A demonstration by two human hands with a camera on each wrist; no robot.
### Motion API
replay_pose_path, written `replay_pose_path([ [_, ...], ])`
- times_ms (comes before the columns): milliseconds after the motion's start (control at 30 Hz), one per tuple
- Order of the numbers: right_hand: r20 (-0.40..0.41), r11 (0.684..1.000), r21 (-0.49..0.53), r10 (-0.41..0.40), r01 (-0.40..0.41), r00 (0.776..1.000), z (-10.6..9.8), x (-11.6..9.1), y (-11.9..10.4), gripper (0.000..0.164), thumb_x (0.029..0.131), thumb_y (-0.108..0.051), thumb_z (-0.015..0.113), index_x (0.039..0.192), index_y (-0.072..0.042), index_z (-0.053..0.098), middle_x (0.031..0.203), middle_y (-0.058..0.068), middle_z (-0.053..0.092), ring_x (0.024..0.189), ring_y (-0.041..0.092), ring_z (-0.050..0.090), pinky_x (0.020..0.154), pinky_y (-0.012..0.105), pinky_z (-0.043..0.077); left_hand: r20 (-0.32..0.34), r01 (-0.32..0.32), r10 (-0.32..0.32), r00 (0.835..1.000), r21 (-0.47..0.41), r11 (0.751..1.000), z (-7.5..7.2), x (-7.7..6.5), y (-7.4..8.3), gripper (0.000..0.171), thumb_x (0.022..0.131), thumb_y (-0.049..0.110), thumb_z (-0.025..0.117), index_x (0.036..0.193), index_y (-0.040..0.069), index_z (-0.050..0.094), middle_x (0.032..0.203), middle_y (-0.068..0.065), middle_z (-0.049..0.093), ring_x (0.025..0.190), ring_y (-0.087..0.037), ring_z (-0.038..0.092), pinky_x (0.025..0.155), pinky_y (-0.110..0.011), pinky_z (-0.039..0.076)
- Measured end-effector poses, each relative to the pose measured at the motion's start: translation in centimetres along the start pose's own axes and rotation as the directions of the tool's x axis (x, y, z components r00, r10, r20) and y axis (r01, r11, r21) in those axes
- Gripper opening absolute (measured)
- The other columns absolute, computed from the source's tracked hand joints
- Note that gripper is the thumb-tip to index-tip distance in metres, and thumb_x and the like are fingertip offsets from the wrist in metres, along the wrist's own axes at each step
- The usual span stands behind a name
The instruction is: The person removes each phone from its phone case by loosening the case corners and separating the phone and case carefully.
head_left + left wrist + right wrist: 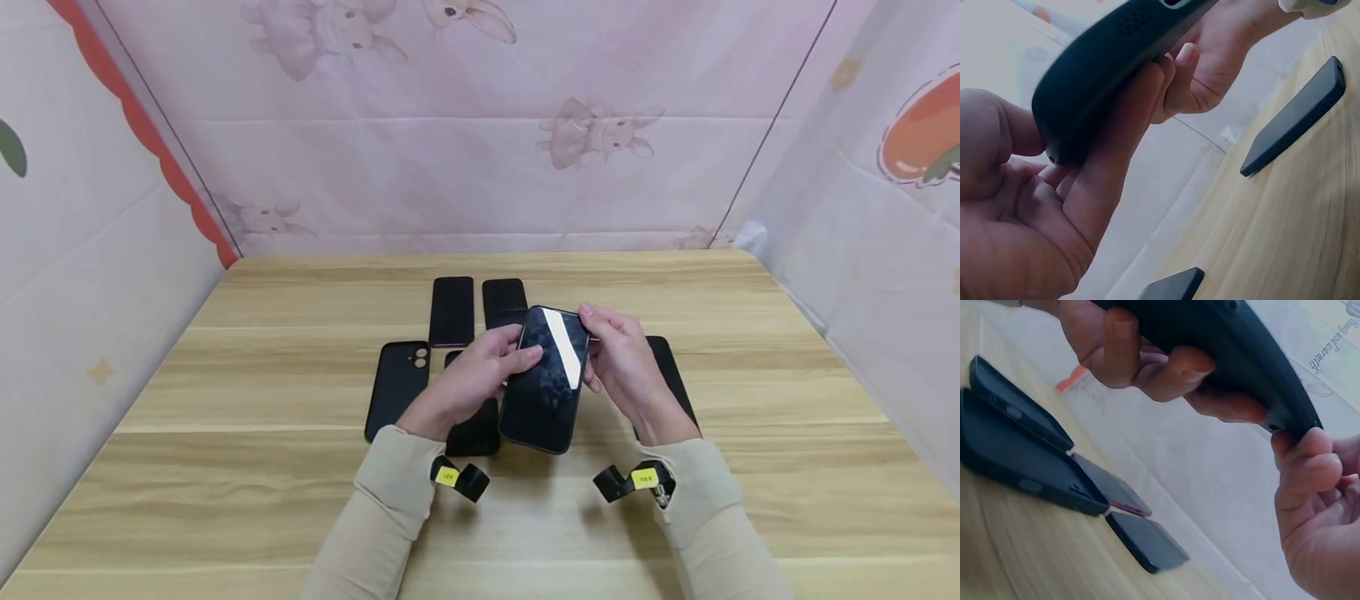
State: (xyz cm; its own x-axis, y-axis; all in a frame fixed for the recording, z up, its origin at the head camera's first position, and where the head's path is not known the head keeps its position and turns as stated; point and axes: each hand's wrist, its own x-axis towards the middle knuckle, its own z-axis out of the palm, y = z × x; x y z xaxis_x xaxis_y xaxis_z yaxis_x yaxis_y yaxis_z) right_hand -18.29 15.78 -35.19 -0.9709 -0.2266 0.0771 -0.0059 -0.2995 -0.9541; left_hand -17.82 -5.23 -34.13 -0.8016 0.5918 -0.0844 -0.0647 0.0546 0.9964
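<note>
A smartphone in a dark case is held up over the table, screen toward the head camera, with a bright streak of light across the glass. My left hand grips its left edge, thumb on the screen and fingers behind the back. At the upper right corner my right hand pinches the case edge between thumb and fingers. In the left wrist view the phone is seen from its lower side, with small speaker-like holes. The right wrist view shows the dark back of the phone, fingers of the left hand spread beneath it.
A black phone case with camera holes lies left of the hands. Behind are a phone with a reddish edge and another dark phone. A dark phone-shaped item lies partly under the left hand, another beside the right wrist.
</note>
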Motion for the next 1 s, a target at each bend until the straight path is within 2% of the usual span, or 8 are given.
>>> replay_pose_path([
  [200, -0.008, 0.996, 0.092, 0.023, -0.022, 1.0, 0.3, -0.1, 0.0, 0.031, 0.106, -0.028, 0.048, 0.082, -0.011, 0.06, 0.061, -0.003, 0.056, 0.039, 0.009, 0.047, 0.033, 0.02, 0.033, 0.006, -0.008, 0.008, 1.0, -0.014, 1.0, -0.2, -0.1, 0.1, 0.032, 0.106, 0.018, 0.046, 0.133, 0.0, 0.047, 0.095, -0.006, 0.069, 0.077, -0.012, 0.07, 0.068, -0.038, 0.061],
  [367, 0.082, 0.992, 0.07, 0.095, -0.101, 0.992, 0.6, -0.1, -0.2, 0.037, 0.105, -0.045, 0.043, 0.089, -0.013, 0.054, 0.061, -0.004, 0.054, 0.042, 0.009, 0.045, 0.038, 0.02, 0.035, 0.031, -0.017, 0.02, 0.999, -0.068, 0.998, -0.5, -0.2, 0.0, 0.032, 0.106, 0.017, 0.044, 0.133, -0.001, 0.046, 0.091, 0.0, 0.069, 0.076, -0.012, 0.07, 0.065, -0.033, 0.06],
  [467, 0.109, 0.994, 0.032, 0.102, -0.106, 0.989, 1.0, -0.2, -0.1, 0.045, 0.103, -0.054, 0.037, 0.089, -0.015, 0.052, 0.058, -0.005, 0.051, 0.04, 0.008, 0.042, 0.038, 0.019, 0.031, 0.038, -0.022, 0.026, 0.999, -0.103, 0.994, -0.6, -0.2, -0.1, 0.032, 0.106, 0.016, 0.044, 0.133, -0.001, 0.046, 0.091, 0.001, 0.069, 0.077, -0.011, 0.07, 0.066, -0.032, 0.06],
  [633, 0.018, 0.997, 0.031, 0.073, -0.073, 0.997, 2.0, -0.3, 0.2, 0.048, 0.103, -0.056, 0.035, 0.078, -0.019, 0.052, 0.05, -0.009, 0.038, 0.039, 0.007, 0.031, 0.045, 0.026, 0.013, 0.031, -0.041, 0.045, 0.999, -0.113, 0.993, -0.5, -0.3, -0.1, 0.032, 0.106, 0.014, 0.043, 0.134, -0.001, 0.045, 0.095, 0.0, 0.069, 0.081, -0.011, 0.07, 0.069, -0.034, 0.061],
  [733, -0.038, 0.994, 0.053, 0.096, -0.094, 0.995, 2.5, -0.3, 0.4, 0.05, 0.102, -0.058, 0.035, 0.075, -0.02, 0.05, 0.05, -0.01, 0.035, 0.041, 0.007, 0.029, 0.05, 0.029, 0.01, 0.021, -0.044, 0.046, 0.999, -0.103, 0.994, -0.5, -0.3, -0.1, 0.031, 0.106, 0.013, 0.044, 0.134, -0.001, 0.045, 0.098, -0.003, 0.07, 0.081, -0.012, 0.07, 0.069, -0.036, 0.061],
  [867, -0.008, 0.992, 0.05, 0.115, -0.115, 0.993, 2.6, -0.3, 0.2, 0.053, 0.1, -0.063, 0.032, 0.076, -0.02, 0.051, 0.053, -0.009, 0.037, 0.044, 0.008, 0.033, 0.048, 0.024, 0.018, -0.004, -0.045, 0.045, 0.999, -0.06, 0.997, -0.7, -0.3, 0.1, 0.029, 0.105, 0.015, 0.046, 0.131, 0.0, 0.048, 0.101, -0.01, 0.071, 0.079, -0.014, 0.07, 0.065, -0.036, 0.061],
  [933, 0.044, 0.994, 0.05, 0.092, -0.094, 0.995, 2.4, -0.3, 0.1, 0.053, 0.101, -0.062, 0.03, 0.081, -0.02, 0.056, 0.055, -0.008, 0.044, 0.045, 0.008, 0.039, 0.046, 0.022, 0.028, -0.012, -0.048, 0.047, 0.999, -0.042, 0.998, -0.8, -0.3, 0.2, 0.028, 0.105, 0.016, 0.047, 0.129, 0.001, 0.049, 0.102, -0.011, 0.071, 0.079, -0.014, 0.07, 0.066, -0.037, 0.061],
  [1000, 0.102, 0.997, 0.057, 0.048, -0.054, 0.994, 2.1, -0.3, 0.0, 0.052, 0.102, -0.058, 0.029, 0.092, -0.018, 0.061, 0.066, -0.006, 0.058, 0.053, 0.007, 0.054, 0.05, 0.021, 0.042, -0.018, -0.048, 0.047, 0.999, -0.038, 0.998, -0.9, -0.3, 0.4, 0.027, 0.105, 0.016, 0.047, 0.127, 0.0, 0.05, 0.099, -0.01, 0.071, 0.079, -0.014, 0.071, 0.068, -0.037, 0.061],
])
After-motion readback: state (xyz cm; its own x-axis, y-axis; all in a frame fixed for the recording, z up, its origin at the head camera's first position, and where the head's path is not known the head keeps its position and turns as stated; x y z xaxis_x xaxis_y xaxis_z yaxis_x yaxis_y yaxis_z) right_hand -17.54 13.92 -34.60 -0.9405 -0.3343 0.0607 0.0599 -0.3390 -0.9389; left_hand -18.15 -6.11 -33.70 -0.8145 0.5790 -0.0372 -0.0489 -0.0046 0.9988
